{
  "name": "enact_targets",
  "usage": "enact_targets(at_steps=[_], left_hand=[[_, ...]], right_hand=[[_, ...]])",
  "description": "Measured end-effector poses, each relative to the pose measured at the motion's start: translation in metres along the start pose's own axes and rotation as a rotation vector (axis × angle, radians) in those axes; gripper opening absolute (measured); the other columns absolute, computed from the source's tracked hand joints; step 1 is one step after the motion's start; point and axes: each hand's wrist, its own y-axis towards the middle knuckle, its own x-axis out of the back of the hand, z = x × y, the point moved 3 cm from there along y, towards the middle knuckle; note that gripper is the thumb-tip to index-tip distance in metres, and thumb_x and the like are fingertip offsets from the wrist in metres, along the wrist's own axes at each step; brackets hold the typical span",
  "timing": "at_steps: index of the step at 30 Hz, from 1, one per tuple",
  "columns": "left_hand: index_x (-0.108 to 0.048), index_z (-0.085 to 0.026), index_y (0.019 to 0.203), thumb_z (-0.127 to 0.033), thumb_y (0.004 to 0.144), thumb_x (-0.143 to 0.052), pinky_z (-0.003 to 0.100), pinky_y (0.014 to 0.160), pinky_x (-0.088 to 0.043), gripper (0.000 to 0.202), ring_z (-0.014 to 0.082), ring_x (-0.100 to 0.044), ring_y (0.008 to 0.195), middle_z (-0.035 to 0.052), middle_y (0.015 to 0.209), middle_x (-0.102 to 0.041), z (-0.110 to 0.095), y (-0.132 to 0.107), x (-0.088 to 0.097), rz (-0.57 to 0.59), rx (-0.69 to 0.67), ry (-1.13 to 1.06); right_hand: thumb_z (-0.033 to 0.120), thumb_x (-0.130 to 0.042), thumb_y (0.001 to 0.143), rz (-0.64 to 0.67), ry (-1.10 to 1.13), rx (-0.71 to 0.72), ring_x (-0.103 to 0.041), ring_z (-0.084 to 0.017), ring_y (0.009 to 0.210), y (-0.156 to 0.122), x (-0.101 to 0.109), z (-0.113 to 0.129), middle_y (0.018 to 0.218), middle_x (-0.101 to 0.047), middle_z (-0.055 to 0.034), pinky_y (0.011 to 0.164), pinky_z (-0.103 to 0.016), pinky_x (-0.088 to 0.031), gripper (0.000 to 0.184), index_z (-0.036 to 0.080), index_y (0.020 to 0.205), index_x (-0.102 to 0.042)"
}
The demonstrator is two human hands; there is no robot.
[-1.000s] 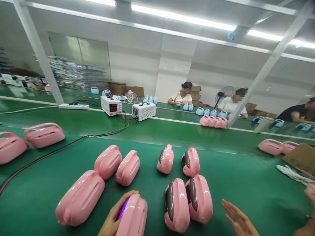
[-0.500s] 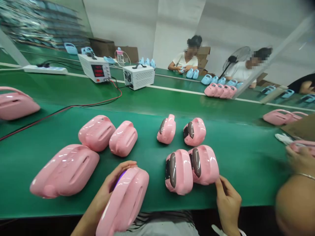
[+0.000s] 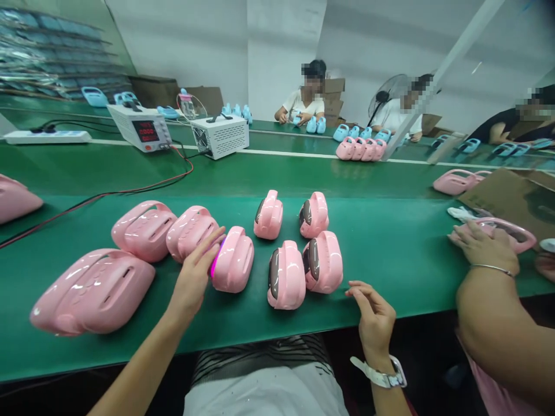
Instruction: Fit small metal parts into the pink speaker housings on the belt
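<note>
My left hand [image 3: 195,277] has its fingers stretched out along the left side of a glossy pink device with a carry handle [image 3: 236,260]. That device stands on the green table, a purple light glowing on its side by my fingers. My right hand [image 3: 376,315] hovers loosely, fingers slightly bent and holding nothing, just right of a pink device with a dark window [image 3: 326,263]. Beside this one is a similar device [image 3: 288,274], and two smaller-looking ones [image 3: 269,215] [image 3: 315,214] stand behind. Left of my left hand are three more pink devices [image 3: 93,292] [image 3: 143,231] [image 3: 191,231].
A power supply with red digits [image 3: 145,130] and a grey-white box [image 3: 221,136] stand at the back; a red-black cable [image 3: 130,189] crosses the left side. On the right, a co-worker's hand [image 3: 488,248] rests on a pink device beside cardboard [image 3: 515,199]. Other people sit opposite among blue devices.
The glowing pink device has gone from my left hand's raised hold to standing on the table. My right hand has come away from the device it touched. The view has shifted right.
</note>
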Motion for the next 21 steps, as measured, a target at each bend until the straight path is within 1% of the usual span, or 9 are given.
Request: enact_targets(at_steps=[2, 4, 6, 8, 9, 10, 14, 18, 21], left_hand=[[-0.063, -0.023, 0.128, -0.039, 0.092, -0.056, 0.036, 0.118, -0.035, 0.040, 0.0235, -0.048, 0.136, 0.0039, 0.136, -0.062, -0.004, -0.023, 0.010, -0.076, -0.063, -0.002], [-0.063, -0.025, 0.127, -0.031, 0.091, -0.059, 0.036, 0.116, -0.037, 0.036, 0.0230, -0.050, 0.133, 0.0017, 0.134, -0.062, -0.010, -0.045, 0.018, -0.147, -0.198, 0.018], [-0.063, -0.028, 0.124, -0.021, 0.089, -0.061, 0.038, 0.114, -0.039, 0.036, 0.0235, -0.051, 0.131, -0.0001, 0.130, -0.062, -0.018, -0.064, 0.023, -0.200, -0.394, 0.020], [-0.066, -0.028, 0.116, -0.011, 0.086, -0.060, 0.041, 0.111, -0.041, 0.035, 0.0238, -0.053, 0.125, -0.0001, 0.124, -0.062, -0.023, -0.080, 0.023, -0.221, -0.579, -0.006], [-0.067, -0.027, 0.111, -0.009, 0.085, -0.059, 0.040, 0.107, -0.043, 0.033, 0.0235, -0.056, 0.120, 0.0007, 0.119, -0.063, -0.023, -0.087, 0.020, -0.209, -0.631, -0.016], [-0.067, -0.026, 0.108, -0.008, 0.084, -0.058, 0.039, 0.103, -0.046, 0.031, 0.0232, -0.058, 0.114, 0.0018, 0.114, -0.064, -0.023, -0.092, 0.016, -0.167, -0.649, -0.011], [-0.065, -0.025, 0.104, -0.011, 0.080, -0.063, 0.034, 0.088, -0.053, 0.027, 0.0224, -0.064, 0.101, 0.0067, 0.109, -0.066, -0.017, -0.104, -0.020, 0.150, -0.552, 0.082], [-0.067, -0.020, 0.090, -0.013, 0.081, -0.059, 0.026, 0.066, -0.053, 0.014, 0.0161, -0.066, 0.072, 0.0052, 0.080, -0.069, -0.028, -0.108, -0.053, 0.379, -0.585, -0.065], [-0.070, -0.017, 0.085, -0.015, 0.083, -0.056, 0.026, 0.061, -0.051, 0.014, 0.0160, -0.065, 0.064, 0.0060, 0.070, -0.071, -0.042, -0.106, -0.065, 0.563, -0.553, -0.124]], right_hand=[[0.038, -0.068, 0.077, -0.002, 0.044, 0.003, -0.066, -0.028, 0.081, 0.002, 0.001, -0.001, 0.066, -0.066, -0.0062, 0.074, -0.039, -0.050, 0.029, 0.020, 0.055, -0.063], [0.038, -0.070, 0.075, 0.014, 0.084, -0.005, -0.066, -0.028, 0.083, 0.006, 0.001, -0.001, 0.070, -0.067, -0.0059, 0.079, -0.042, -0.051, 0.025, 0.020, 0.059, -0.062], [0.039, -0.073, 0.074, 0.081, 0.108, -0.032, -0.066, -0.029, 0.095, 0.010, 0.000, -0.001, 0.088, -0.072, -0.0083, 0.089, -0.045, -0.049, 0.020, 0.020, 0.075, -0.067], [0.039, -0.074, 0.075, 0.173, 0.104, -0.063, -0.063, -0.030, 0.109, 0.012, -0.002, -0.001, 0.108, -0.071, -0.0112, 0.099, -0.047, -0.046, 0.029, 0.021, 0.096, -0.068], [0.040, -0.074, 0.076, 0.209, 0.090, -0.070, -0.061, -0.030, 0.114, 0.012, -0.003, -0.002, 0.114, -0.070, -0.0120, 0.103, -0.047, -0.044, 0.034, 0.021, 0.104, -0.068], [0.042, -0.074, 0.077, 0.231, 0.072, -0.071, -0.060, -0.030, 0.117, 0.012, -0.004, -0.003, 0.117, -0.069, -0.0126, 0.105, -0.048, -0.043, 0.038, 0.021, 0.108, -0.067], [0.045, -0.075, 0.075, 0.304, 0.012, -0.046, -0.055, -0.033, 0.126, 0.012, -0.003, -0.008, 0.130, -0.063, -0.0150, 0.109, -0.050, -0.041, 0.056, 0.022, 0.123, -0.060], [0.042, -0.085, 0.064, 0.475, -0.070, -0.033, -0.039, -0.034, 0.141, 0.019, -0.010, -0.006, 0.150, -0.046, -0.0147, 0.116, -0.053, -0.031, 0.096, 0.026, 0.146, -0.037], [0.037, -0.090, 0.057, 0.564, -0.101, 0.009, -0.031, -0.033, 0.147, 0.028, -0.028, 0.005, 0.160, -0.030, -0.0134, 0.119, -0.054, -0.024, 0.119, 0.029, 0.154, -0.021]])
